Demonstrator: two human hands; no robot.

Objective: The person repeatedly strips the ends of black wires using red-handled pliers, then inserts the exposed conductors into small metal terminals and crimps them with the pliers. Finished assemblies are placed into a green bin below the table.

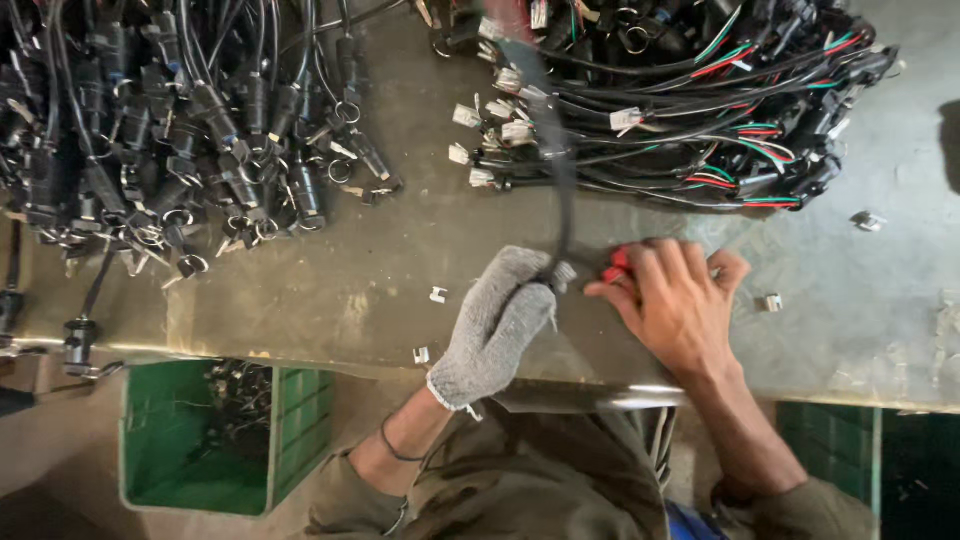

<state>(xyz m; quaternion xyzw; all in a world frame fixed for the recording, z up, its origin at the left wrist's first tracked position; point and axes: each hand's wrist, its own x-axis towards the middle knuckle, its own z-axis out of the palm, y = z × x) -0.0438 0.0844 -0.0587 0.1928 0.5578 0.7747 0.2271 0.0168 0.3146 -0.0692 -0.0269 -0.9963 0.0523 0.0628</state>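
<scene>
Two hands at the near edge of the surface (380,270). Left hand (495,325), in a grey knit glove, fingers clenched round a black cable (563,190) near its white end plug; cable runs up toward 12 o'clock into the wire harness pile (700,110). Right hand (680,300), bare, lies just beside at 3 o'clock, fingers curled over a small red part (617,266), palm down on the surface. Black connector pile (170,130) at 10 o'clock. Small white clips (437,294) lie loose at 9 o'clock of the glove. Green crate (200,440) below the surface edge at 8 o'clock.
</scene>
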